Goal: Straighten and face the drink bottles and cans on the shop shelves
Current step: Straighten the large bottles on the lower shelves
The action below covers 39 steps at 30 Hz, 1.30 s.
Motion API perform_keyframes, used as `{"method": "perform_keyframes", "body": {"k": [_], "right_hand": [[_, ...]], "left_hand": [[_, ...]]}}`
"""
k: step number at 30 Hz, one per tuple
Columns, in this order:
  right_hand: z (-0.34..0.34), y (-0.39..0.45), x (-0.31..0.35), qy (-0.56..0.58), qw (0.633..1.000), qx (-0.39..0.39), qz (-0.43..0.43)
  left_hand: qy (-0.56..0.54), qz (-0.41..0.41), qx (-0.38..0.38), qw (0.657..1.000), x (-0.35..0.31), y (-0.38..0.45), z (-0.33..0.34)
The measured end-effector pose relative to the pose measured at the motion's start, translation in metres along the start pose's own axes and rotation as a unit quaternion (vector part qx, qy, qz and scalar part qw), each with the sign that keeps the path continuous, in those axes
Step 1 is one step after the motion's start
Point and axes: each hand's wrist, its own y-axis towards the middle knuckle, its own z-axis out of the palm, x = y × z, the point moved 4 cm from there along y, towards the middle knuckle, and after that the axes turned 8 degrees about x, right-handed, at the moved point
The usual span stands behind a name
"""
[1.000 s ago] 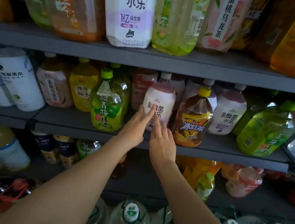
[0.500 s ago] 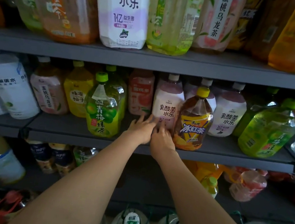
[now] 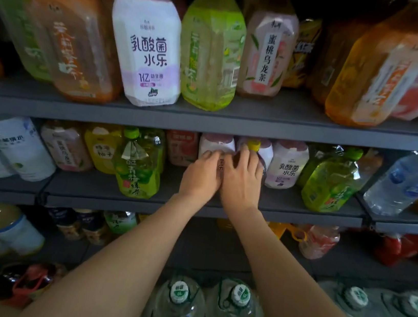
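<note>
Bottles crowded three grey shelf tiers as a person worked the middle shelf (image 3: 289,210) with both bare hands. Far left of the hands on that shelf stood white-wrapped water bottles (image 3: 13,147), then a pale pink tea bottle (image 3: 66,146), a yellow bottle (image 3: 102,147) and, nearest the shelf edge, a green-capped green tea bottle (image 3: 138,167) standing forward of its neighbours. Just right of it, the left hand (image 3: 201,177) lay against the front of a white-and-mauve bottle (image 3: 216,144), its fingers curled over the bottle's shoulder. Touching it on the right, the right hand (image 3: 242,183) covered a yellow-capped bottle (image 3: 254,146), fingers bent round the body below the cap; the bottle's label was hidden behind the hand. The two hands sat side by side, thumbs almost together. Right of the hands stood a second white-and-mauve bottle (image 3: 286,166) with its label facing out, then a tilted green bottle (image 3: 332,183) and a clear water bottle (image 3: 404,185) leaning right. Above the hands, the upper shelf carried a large white bottle (image 3: 147,45) flanked by orange and green tea bottles. Below the hands, large water jugs (image 3: 176,307) with white-and-green caps stood between the forearms.
</note>
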Motion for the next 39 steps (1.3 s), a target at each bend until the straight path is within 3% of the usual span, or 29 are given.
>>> {"method": "perform_keyframes", "body": {"k": [5, 9, 12, 15, 18, 21, 26, 29, 32, 39], "right_hand": [[-0.011, 0.005, -0.005, 0.026, 0.992, 0.125, 0.020], [-0.047, -0.004, 0.017, 0.100, 0.992, 0.020, -0.077], [-0.099, 0.009, 0.034, 0.153, 0.977, -0.033, -0.144], [-0.156, 0.036, 0.054, 0.200, 0.967, -0.066, -0.141], [-0.187, 0.064, 0.085, 0.228, 0.961, 0.002, -0.154], [-0.203, 0.093, 0.111, 0.287, 0.946, 0.068, -0.133], [-0.220, 0.137, 0.141, 0.343, 0.927, 0.137, -0.070], [-0.220, 0.152, 0.146, 0.401, 0.898, 0.184, 0.012], [-0.220, 0.156, 0.145, 0.402, 0.899, 0.172, 0.035], [-0.234, 0.135, 0.142, 0.343, 0.935, 0.090, -0.007]], "left_hand": [[0.034, 0.025, 0.025, 0.999, 0.003, -0.019, -0.008], [0.036, 0.041, 0.007, 0.998, -0.002, -0.034, -0.044], [0.007, 0.030, -0.083, 0.996, -0.011, -0.030, -0.104], [-0.071, -0.057, -0.196, 0.976, -0.010, -0.024, -0.164], [-0.147, -0.155, -0.251, 0.944, 0.006, -0.015, -0.207], [-0.173, -0.201, -0.225, 0.938, 0.029, -0.006, -0.225], [-0.211, -0.156, -0.169, 0.950, 0.044, 0.000, -0.227], [-0.202, -0.138, -0.130, 0.961, 0.044, 0.003, -0.228], [-0.205, -0.137, -0.096, 0.964, 0.046, 0.004, -0.225], [-0.213, -0.158, -0.121, 0.956, 0.039, -0.007, -0.222]]}}
